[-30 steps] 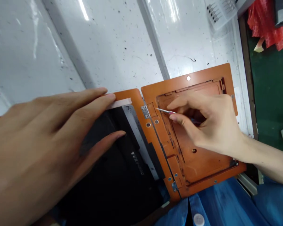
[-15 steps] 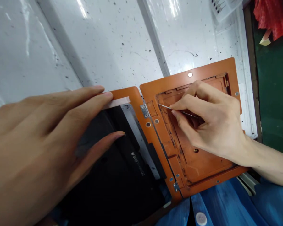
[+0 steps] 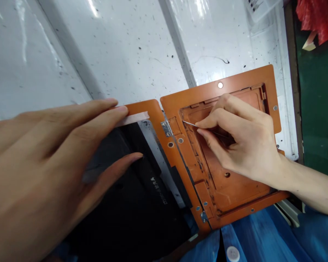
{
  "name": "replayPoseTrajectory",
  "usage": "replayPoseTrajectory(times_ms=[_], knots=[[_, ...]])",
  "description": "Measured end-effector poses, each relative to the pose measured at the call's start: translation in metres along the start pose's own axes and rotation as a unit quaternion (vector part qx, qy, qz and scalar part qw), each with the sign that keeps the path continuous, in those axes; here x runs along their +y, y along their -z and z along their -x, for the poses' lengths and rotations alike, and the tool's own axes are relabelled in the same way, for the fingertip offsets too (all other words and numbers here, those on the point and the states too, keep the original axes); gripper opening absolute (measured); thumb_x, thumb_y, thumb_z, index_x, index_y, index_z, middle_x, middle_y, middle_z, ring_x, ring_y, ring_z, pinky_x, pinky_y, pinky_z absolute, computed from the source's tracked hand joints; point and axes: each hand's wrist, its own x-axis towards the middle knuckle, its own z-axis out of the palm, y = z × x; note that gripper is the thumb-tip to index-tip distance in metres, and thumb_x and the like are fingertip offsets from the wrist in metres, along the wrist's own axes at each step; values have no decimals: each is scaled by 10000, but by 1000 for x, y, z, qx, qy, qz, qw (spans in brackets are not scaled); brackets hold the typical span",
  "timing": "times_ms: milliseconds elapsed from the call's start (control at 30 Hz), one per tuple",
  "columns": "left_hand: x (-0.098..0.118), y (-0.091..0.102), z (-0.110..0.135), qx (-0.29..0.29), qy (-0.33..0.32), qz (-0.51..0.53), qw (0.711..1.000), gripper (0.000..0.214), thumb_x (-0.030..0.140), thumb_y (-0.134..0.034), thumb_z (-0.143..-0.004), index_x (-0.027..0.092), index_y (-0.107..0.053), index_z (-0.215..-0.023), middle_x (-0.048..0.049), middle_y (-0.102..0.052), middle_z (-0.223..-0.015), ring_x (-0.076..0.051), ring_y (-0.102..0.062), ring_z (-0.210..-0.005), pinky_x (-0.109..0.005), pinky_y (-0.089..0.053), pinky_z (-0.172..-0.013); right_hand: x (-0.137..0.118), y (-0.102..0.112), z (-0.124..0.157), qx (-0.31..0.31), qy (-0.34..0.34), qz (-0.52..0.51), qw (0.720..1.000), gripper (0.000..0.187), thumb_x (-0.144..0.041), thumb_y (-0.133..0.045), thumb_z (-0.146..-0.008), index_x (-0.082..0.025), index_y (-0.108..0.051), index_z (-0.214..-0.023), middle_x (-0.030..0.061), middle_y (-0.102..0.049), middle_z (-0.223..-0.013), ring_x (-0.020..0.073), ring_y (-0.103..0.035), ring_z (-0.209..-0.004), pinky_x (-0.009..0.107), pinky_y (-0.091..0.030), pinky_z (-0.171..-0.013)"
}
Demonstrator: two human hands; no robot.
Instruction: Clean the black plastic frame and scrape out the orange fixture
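Observation:
My right hand [image 3: 243, 142] pinches a thin pointed metal tool [image 3: 190, 124]. Its tip meets the inner corner of the recess in an orange hinged panel [image 3: 229, 83], near the hinge side. Whether it is a pick or one arm of tweezers I cannot tell. My left hand [image 3: 51, 160] lies spread over the other orange frame [image 3: 144, 106], fingertips on its upper edge beside a strip of white tape [image 3: 138, 117]. The thumb stretches over a black part [image 3: 136, 203] with white lettering, inside that frame. Metal hinges [image 3: 166, 128] join the two orange pieces.
Beneath everything is a white, dark-specked work surface [image 3: 120, 47] with long grooves. A clear plastic box [image 3: 258, 9] stands at the top right. Red wrapping [image 3: 317, 22] lies on the green surface [image 3: 314, 83] beyond the edge. Blue clothing [image 3: 251, 236] is below the panel.
The tool tip stays at the same corner of the recess, with my right hand shifted very slightly left. The view has moved a little; my left hand keeps its place on the frame.

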Motion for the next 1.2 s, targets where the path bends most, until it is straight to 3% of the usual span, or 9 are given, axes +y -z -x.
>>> replayPoseTrajectory(times_ms=[533, 700, 800, 867, 1067, 1200], knots=[[1, 14, 4, 13, 9, -15, 1000, 860, 657, -874, -660, 384, -635, -1440, 35, -624, -1576, -380, -162, -1763, -648, -433, -1390, 0, 1, 1, 2, -10, -6, 1000, 153, -71, -596, -1030, -172, -671, -944, 41, -650, -945, 117, -616, -778, 279, -516, -645], [29, 37, -6, 12, 16, -12, 1000, 885, 648, -835, -730, 399, -555, -1532, 39, -616, -1596, -381, -261, -1736, -639, -461, -1391, 1, 1, 0, -1, -1, -8, 1000, 141, -60, -606, -1024, -165, -672, -958, 39, -643, -950, 104, -602, -779, 267, -507, -643], [51, 49, -12, -9, 70, 20, 997, 779, 609, -662, -908, 400, -431, -1622, 8, -539, -1677, -368, -438, -1652, -625, -462, -1407, 1, 1, 0, -1, 5, -14, 1000, 134, -39, -620, -1007, -152, -672, -957, 40, -635, -946, 97, -593, -772, 261, -494, -630], [54, 50, -13, -17, 81, 30, 996, 721, 548, -580, -967, 408, -381, -1646, -7, -502, -1707, -361, -491, -1616, -630, -451, -1416, 2, 0, 1, 2, 2, -21, 1000, 138, -47, -616, -1008, -164, -665, -953, 32, -630, -945, 95, -586, -760, 259, -487, -621], [13, 24, -2, 10, 14, 27, 999, 929, 623, -846, -689, 385, -543, -1535, 4, -636, -1556, -399, -252, -1734, -637, -418, -1428, 3, -2, 1, 22, -1, -31, 999, 143, -99, -585, -1045, -186, -654, -955, 28, -624, -939, 111, -616, -783, 263, -516, -627], [-3, 5, 1, 10, 14, 28, 999, 928, 642, -869, -647, 382, -584, -1491, -3, -654, -1517, -397, -223, -1740, -634, -403, -1425, 2, -4, 2, 23, 5, -16, 1000, 138, -96, -605, -1043, -192, -636, -949, 23, -632, -946, 103, -617, -763, 251, -517, -604]])
